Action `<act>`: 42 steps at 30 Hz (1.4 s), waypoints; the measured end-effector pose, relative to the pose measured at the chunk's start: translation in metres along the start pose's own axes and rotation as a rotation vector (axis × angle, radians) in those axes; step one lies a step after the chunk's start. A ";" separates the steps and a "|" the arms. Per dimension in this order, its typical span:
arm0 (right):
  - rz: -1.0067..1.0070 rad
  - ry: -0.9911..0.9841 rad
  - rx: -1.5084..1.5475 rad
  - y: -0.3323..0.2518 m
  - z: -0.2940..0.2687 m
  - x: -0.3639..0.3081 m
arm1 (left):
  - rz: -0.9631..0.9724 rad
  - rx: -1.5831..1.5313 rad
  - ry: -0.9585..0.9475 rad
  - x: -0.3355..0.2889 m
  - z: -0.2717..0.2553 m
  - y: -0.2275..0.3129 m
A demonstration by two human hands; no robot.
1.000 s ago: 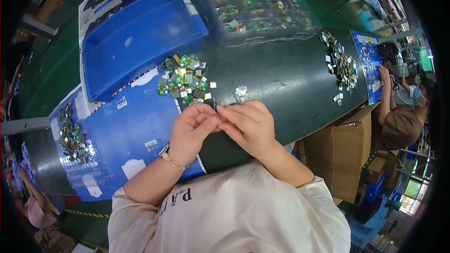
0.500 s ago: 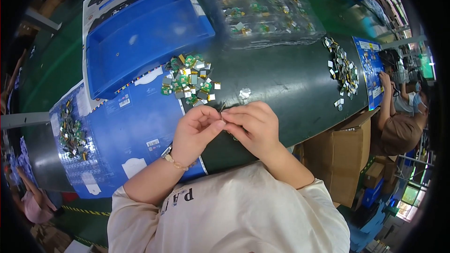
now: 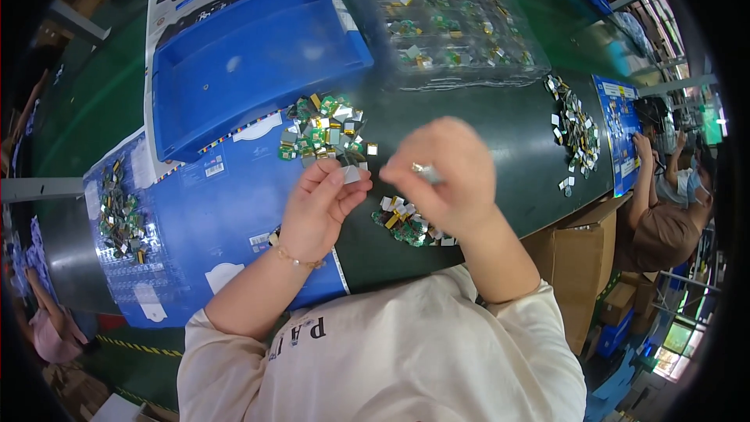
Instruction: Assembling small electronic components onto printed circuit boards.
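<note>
Small pale square piece (image 3: 351, 175), one: located in the head view, at the fingertips of the left hand, above the dark worktop (image 3: 484, 117); finer detail too small to tell. Left hand (image 3: 311, 211): thumb and fingers closed in a light pinch on the piece, pale face exposed. Right hand (image 3: 453, 176): blurred, fingers curled, thumb near the fingertips, apart from the piece; whether it has hold of anything, cannot tell. Heap of circuit modules (image 3: 328, 126): just beyond the left hand. Second heap of modules (image 3: 406, 223): on the nearer side of the right hand. Blue bin (image 3: 250, 70): farther off, to the left. Stacked clear trays (image 3: 453, 31): beyond both hands, loaded with modules. Handling note, by judgement: best gripped at the edges, lightly, face left free for the right fingertips, wrist steady, and both heaps kept clear of the sleeves.
</note>
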State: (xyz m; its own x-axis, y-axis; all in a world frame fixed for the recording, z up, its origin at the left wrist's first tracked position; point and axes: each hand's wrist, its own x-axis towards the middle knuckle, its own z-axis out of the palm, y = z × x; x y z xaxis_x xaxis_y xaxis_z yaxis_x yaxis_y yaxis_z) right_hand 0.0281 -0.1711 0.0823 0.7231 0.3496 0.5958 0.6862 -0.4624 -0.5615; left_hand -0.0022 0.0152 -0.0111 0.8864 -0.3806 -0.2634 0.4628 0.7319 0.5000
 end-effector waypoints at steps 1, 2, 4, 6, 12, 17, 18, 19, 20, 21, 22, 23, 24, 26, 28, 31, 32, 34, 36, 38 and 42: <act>0.000 -0.002 0.000 0.000 0.000 0.014 | 0.016 0.028 -0.005 0.000 0.002 0.002; -0.041 0.023 -0.007 0.003 0.003 0.029 | 0.003 0.053 0.000 0.000 0.002 0.004; -0.049 -0.054 -0.065 0.006 0.015 0.038 | 0.025 0.044 0.002 -0.001 0.004 0.005; -0.029 -0.207 -0.065 0.010 0.025 0.026 | 0.053 0.036 0.006 -0.001 0.006 0.004; 0.028 -0.286 0.097 0.018 0.032 0.019 | 0.126 -0.065 -0.026 0.003 -0.001 0.007; 0.319 -0.056 0.403 0.036 0.038 0.041 | 0.109 -0.086 0.052 0.008 -0.006 0.010; 0.317 0.004 0.203 0.042 0.041 0.051 | 0.109 -0.088 0.051 0.008 -0.006 0.010; 0.315 0.070 -0.002 0.048 0.042 0.062 | 0.130 -0.041 0.040 0.008 -0.003 0.010; 0.061 0.062 -0.305 0.065 0.046 0.064 | 0.151 0.005 0.027 0.009 0.000 0.010; 0.059 0.062 -0.302 0.061 0.048 0.065 | 0.153 0.006 0.028 0.008 -0.001 0.012; 0.007 0.057 -0.389 0.053 0.049 0.064 | 0.145 0.015 0.031 0.007 -0.001 0.013; -0.044 0.052 -0.478 0.048 0.050 0.063 | 0.137 0.024 0.033 0.006 -0.001 0.014; -0.025 0.042 -0.455 0.047 0.047 0.058 | 0.139 0.022 0.036 0.005 -0.001 0.013; 0.105 -0.058 -0.263 0.043 0.032 0.049 | 0.121 0.058 0.009 0.003 -0.002 0.012; 0.411 -0.168 0.242 0.030 0.029 0.033 | 0.107 -0.007 -0.110 0.002 -0.007 0.012; 0.648 -0.157 0.744 0.013 0.030 0.003 | 0.072 -0.131 -0.291 0.003 -0.009 0.012; 0.680 -0.275 0.719 0.012 0.025 -0.006 | 0.058 -0.188 -0.349 0.003 -0.009 0.012; 0.696 -0.366 0.602 0.013 0.023 -0.027 | 0.061 -0.136 -0.312 0.004 -0.008 0.011; 0.617 -0.274 0.548 0.009 0.024 -0.040 | 0.062 -0.084 -0.275 0.003 -0.005 0.011; 0.544 -0.158 0.563 0.008 0.026 -0.050 | 0.047 0.085 -0.243 0.002 -0.001 0.012; 0.585 -0.126 0.478 0.001 0.020 -0.058 | -0.002 0.478 -0.120 -0.003 0.013 0.008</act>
State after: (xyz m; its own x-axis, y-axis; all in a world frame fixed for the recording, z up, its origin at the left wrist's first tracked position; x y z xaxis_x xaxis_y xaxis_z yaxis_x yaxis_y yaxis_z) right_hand -0.0116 -0.1755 0.0349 0.9630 0.2601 0.0708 0.1275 -0.2079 -0.9698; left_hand -0.0013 0.0145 0.0045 0.8667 -0.4647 -0.1813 0.3886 0.4011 0.8296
